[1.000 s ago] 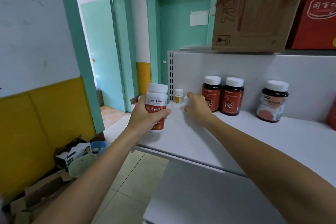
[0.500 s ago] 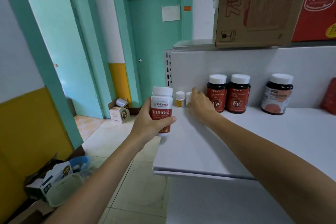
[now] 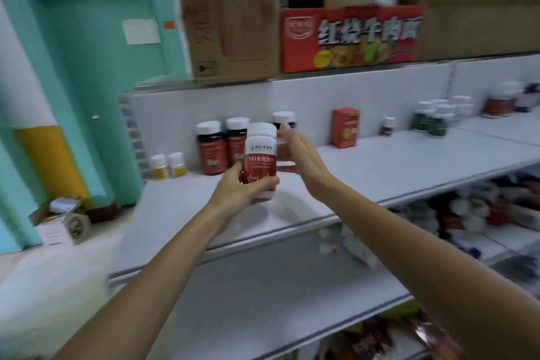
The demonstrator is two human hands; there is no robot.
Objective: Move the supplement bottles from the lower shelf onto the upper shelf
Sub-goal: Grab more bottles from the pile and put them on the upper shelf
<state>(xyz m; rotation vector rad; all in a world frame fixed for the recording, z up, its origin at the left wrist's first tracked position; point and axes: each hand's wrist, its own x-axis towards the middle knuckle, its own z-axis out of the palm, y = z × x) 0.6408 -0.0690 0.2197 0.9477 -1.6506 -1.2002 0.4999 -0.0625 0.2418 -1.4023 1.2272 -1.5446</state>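
Head-worn wide view, facing shelf (image 3: 394,164), near

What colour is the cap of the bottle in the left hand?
Bottle cap: white, head view.

The red carton (image 3: 350,38) on the top shelf reads "红烧牛肉面", while the white-capped bottle (image 3: 261,152) bears Chinese label text too blurred to read.
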